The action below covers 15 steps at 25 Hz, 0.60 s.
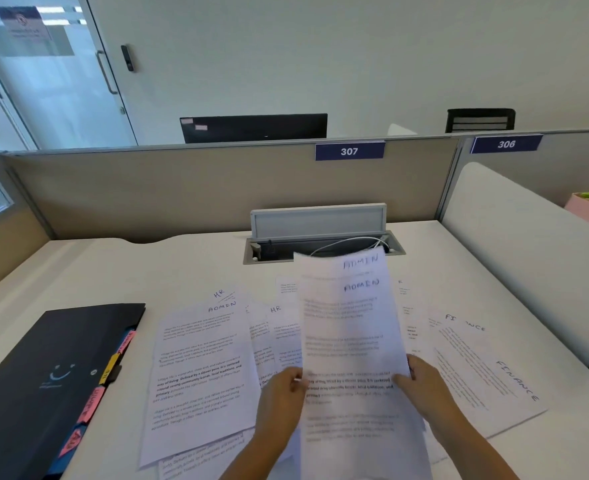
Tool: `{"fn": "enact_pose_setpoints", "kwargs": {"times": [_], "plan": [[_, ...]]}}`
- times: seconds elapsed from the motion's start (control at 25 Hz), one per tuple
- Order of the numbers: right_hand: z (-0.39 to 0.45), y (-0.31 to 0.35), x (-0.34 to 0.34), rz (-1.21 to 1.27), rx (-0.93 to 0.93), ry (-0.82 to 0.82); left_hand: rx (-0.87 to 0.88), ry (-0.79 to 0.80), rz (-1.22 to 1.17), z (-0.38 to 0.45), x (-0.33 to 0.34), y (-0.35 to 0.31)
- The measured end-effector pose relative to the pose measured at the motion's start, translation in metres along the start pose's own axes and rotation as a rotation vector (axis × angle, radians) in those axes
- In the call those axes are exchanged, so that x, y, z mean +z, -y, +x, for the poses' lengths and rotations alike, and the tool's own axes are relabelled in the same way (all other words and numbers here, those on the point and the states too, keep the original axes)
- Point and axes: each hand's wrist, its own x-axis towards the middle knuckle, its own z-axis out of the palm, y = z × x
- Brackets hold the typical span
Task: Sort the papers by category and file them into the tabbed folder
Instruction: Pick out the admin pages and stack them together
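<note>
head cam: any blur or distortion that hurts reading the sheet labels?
Head view: the held ADMIN sheets are motion-blurred, heading doubled, body text smeared; the left hand and right hand are soft too. Sheets lying on the desk read sharper. Wide-angle bending curves the partition. No harsh glare.

Both hands hold up a blurred bundle of sheets marked ADMIN (352,337) above the desk (78,268). The left hand (282,393) pinches its left edge, the right hand (421,386) holds its right edge. Under it, loose papers lie spread: a sheet marked HR and ADMIN (199,368) to the left, sheets marked FINANCE (487,372) to the right. A black tabbed folder (44,382) lies closed at the far left, with coloured tabs (89,407) along its right edge.
</note>
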Motion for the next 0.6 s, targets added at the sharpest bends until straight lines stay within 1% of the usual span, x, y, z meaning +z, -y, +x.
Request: {"fn": "enact_pose_setpoints", "kwargs": {"times": [0.12,0.24,0.32,0.4,0.52,0.6], "plan": [[-0.007,0.021,-0.006,0.054,-0.132,-0.065,0.149,-0.177,-0.062,-0.008,-0.016,-0.010],[-0.015,0.038,-0.010,0.092,-0.260,-0.115,0.226,-0.263,-0.157,-0.014,-0.026,-0.016],[-0.017,0.042,-0.008,0.091,-0.326,-0.138,0.230,-0.285,-0.221,-0.016,-0.028,-0.018],[-0.014,0.038,-0.004,0.069,-0.349,-0.139,0.231,-0.290,-0.258,-0.017,-0.027,-0.018],[-0.010,0.024,0.005,0.099,-0.326,-0.098,0.208,-0.267,-0.272,-0.017,-0.023,-0.017],[-0.009,0.018,0.009,0.104,-0.288,-0.101,0.184,-0.239,-0.282,-0.015,-0.020,-0.015]]}}
